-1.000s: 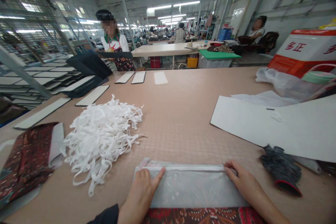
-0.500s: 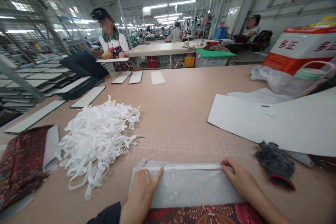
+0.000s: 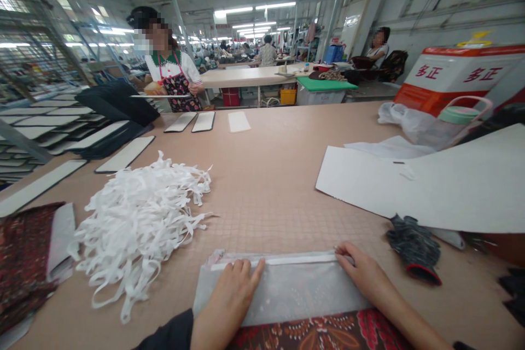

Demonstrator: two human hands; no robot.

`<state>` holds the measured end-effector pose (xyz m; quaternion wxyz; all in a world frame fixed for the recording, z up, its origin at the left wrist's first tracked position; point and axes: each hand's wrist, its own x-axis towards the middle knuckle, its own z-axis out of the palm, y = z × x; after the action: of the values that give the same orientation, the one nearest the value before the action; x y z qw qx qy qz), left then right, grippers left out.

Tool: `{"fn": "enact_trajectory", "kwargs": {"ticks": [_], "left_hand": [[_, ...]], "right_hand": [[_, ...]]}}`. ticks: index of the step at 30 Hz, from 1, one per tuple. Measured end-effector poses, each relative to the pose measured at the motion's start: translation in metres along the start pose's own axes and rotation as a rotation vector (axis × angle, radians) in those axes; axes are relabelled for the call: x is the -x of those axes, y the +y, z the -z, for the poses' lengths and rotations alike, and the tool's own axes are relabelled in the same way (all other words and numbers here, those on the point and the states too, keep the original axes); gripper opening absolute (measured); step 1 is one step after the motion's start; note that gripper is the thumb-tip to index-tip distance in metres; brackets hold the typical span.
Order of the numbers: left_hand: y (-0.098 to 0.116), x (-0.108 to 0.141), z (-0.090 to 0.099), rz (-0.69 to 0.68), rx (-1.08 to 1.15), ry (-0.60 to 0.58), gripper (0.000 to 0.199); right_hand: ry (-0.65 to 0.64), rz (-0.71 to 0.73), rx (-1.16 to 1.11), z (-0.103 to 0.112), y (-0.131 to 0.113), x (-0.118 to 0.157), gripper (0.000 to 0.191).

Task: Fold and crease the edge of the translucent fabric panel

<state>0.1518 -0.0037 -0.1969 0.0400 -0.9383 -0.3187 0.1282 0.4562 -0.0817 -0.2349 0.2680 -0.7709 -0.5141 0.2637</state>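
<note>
Grey sheer cloth (image 3: 283, 290) lies flat at the near edge of the cutting table (image 3: 270, 191), right in front of the person, partly on a red patterned cloth (image 3: 320, 336). One white strip (image 3: 274, 260) runs along its far edge, almost end to end, but can't tell if it's sewn or only laid there. Left hand (image 3: 225, 306) is palm down on the grey cloth, fingers (image 3: 241, 269) flat and slightly spread, gripping nothing. Right hand (image 3: 363, 273) is at the other end of the strip, fingers (image 3: 344, 254) bent over the edge, maybe pinching it, can't tell from here.

Done so far as shown: one strip in place on one cloth. Left over: a loose heap of white strips (image 3: 139, 229) beside the left hand, too tangled to count, none of it on the cloth. Further left, one folded patterned cloth (image 3: 24, 262).

Farther up the table, four white panels with dark edges (image 3: 125, 154) and one plain white piece (image 3: 239, 121), with more panels stacked past the table's left side (image 3: 36, 131). To the right, one large white card sheet (image 3: 410, 186) and one dark glove with a red cuff (image 3: 414, 249). Across the table, one co-worker (image 3: 172, 74) stands holding a long thin panel
</note>
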Motion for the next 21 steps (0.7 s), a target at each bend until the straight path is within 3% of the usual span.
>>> {"fn": "enact_trajectory", "kwargs": {"ticks": [5,9,14,21], "left_hand": [[0.002,-0.008,0.019,0.016,0.016,-0.071,0.052],[0.004,-0.024,0.025,-0.085,0.086,-0.072,0.037],[0.018,-0.040,0.017,-0.121,0.173,-0.019,0.047],[0.025,-0.036,0.011,-0.099,0.143,-0.050,0.044]], "right_hand": [[-0.013,0.011,0.007,0.000,0.000,0.000,0.014],[0.002,0.019,0.027,0.000,-0.004,0.000,0.013],[-0.006,0.011,0.042,0.000,-0.009,0.001,0.013],[0.003,0.002,0.038,-0.002,-0.002,-0.002,0.010]]}}
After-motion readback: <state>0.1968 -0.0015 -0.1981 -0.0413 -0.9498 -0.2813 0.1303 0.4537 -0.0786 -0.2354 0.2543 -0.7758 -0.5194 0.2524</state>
